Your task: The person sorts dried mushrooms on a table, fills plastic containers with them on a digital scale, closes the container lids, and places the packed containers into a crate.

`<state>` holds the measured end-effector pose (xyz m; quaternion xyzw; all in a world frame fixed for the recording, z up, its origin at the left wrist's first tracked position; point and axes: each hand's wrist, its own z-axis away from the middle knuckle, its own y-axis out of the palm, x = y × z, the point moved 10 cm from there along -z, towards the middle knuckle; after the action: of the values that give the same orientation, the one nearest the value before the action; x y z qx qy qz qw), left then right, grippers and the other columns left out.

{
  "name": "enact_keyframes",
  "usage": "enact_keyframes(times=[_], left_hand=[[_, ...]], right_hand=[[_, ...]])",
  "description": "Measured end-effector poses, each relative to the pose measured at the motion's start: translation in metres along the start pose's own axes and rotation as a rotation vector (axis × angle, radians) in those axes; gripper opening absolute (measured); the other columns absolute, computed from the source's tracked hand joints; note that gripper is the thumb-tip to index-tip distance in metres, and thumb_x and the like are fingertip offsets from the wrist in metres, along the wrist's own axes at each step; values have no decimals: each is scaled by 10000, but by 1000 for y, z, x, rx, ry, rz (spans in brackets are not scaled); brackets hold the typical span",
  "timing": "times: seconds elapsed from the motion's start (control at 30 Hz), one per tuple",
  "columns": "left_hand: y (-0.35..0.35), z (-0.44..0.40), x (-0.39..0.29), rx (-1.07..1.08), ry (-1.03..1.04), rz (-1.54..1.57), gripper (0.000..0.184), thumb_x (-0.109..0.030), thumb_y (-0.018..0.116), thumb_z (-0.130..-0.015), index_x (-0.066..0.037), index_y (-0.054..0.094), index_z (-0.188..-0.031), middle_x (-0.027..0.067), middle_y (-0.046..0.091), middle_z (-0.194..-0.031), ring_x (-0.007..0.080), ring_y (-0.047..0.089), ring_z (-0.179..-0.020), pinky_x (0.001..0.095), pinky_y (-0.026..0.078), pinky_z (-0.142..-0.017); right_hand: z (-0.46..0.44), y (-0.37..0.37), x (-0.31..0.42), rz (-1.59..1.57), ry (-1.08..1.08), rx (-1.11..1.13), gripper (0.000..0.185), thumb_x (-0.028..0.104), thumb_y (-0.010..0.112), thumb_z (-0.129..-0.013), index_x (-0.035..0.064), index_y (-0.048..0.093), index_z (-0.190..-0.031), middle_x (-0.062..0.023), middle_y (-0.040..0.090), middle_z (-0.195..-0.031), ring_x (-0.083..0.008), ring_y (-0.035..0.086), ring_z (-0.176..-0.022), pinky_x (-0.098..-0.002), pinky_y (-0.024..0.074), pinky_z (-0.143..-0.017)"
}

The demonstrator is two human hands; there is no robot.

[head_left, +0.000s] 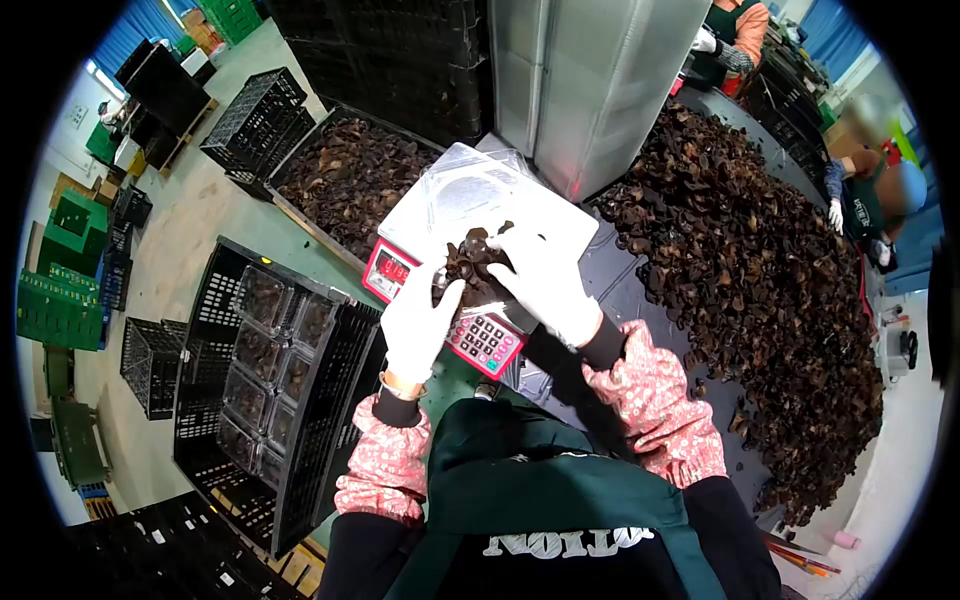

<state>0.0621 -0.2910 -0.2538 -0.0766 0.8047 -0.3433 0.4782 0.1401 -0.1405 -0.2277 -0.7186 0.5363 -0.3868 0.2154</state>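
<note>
Hands at a scale, head view. Your gloved left hand (418, 315) and gloved right hand (550, 290) flank a cluster of dark, curled pieces (474, 256), which lies between them over the near part of the white scale (568, 228). Each grip is partly curled, thumb apart from fingers; whether either closes on a piece cannot be told, as the gloves hide the contact. The lit display (391, 268) is beside your left hand; the keypad (487, 342) faces you, and clear plastic (478, 198) lies on the far part of the plate. Possible faults: pieces could spill onto the keypad if your fingers push the cluster toward you; the reading could mislead if your wrists bear on the plate, or if the plastic's weight is not allowed for.
</note>
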Motion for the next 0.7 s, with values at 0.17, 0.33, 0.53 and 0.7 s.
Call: enact_keyframes(times=[0.17,0.33,0.53,0.7], left_hand=[[-13,-7,36,-50,-186,546,224,-194,583,-997,-9,690,-1067,21,641,-785,60,518,-625,228,424,-595],[0,-10,67,-135,-598,1277,448,-466,473,-1048,-60,655,-1107,3,634,-869,110,534,-686,240,413,-614],[18,-56,8,-25,-37,541,253,-260,590,-998,-45,635,-1123,73,632,-959,199,590,-891,343,460,-803],[44,-42,-28,-144,339,-83,420,-181,652,-913,-12,581,-1290,215,618,-1210,395,569,-1115,460,436,-984]], right_hand=[[11,20,8,52,5,227,163,169,625,-857,89,649,-996,-86,568,-853,-281,592,-803,-407,484,-747],[7,-13,3,158,-3,138,221,139,635,-875,102,690,-1086,-73,669,-970,-241,663,-881,-344,525,-743],[58,-75,-70,-546,746,-77,170,114,651,-936,12,724,-1051,-19,687,-904,-83,585,-738,-227,458,-674],[158,-92,-100,-758,1077,-238,154,159,637,-957,44,730,-1000,43,615,-772,-15,448,-619,-197,341,-559]])
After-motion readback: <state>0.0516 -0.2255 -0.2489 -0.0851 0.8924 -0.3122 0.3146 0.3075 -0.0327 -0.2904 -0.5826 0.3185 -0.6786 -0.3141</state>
